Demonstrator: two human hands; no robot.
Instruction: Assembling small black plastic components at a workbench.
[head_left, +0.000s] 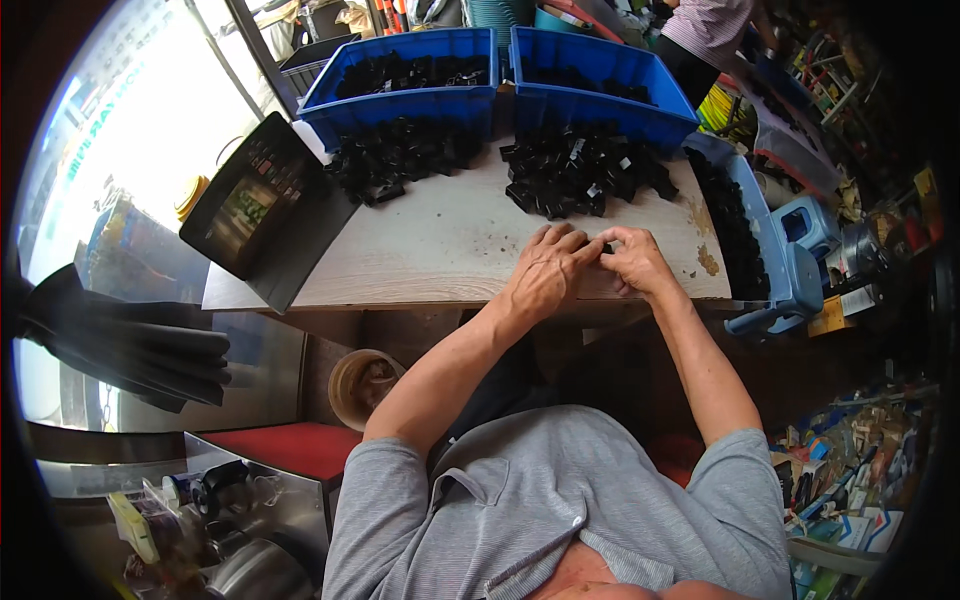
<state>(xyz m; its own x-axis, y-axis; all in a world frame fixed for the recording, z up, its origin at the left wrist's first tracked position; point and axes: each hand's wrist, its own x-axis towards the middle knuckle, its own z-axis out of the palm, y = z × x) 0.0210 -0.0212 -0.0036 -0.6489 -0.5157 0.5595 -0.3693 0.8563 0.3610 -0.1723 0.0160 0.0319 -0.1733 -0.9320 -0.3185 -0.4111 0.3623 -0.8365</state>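
Observation:
My left hand (548,270) and my right hand (636,262) meet over the front part of the pale wooden table (440,235). Between their fingertips is a small black part (607,248), mostly covered by the fingers, so its exact shape cannot be made out. Both hands are closed on it, the right thumb and fingers in a pinch. Just beyond them lies a heap of small black plastic parts (580,175). A second heap of similar parts (400,155) lies farther left, in front of the left bin.
Two blue plastic bins (410,104) (605,108) with black parts stand along the far edge. A tablet (245,205) leans at the table's left. To the right are a light blue crate (745,190) and a blue stool (790,275). A bucket (345,390) stands below; another person (705,35) is behind.

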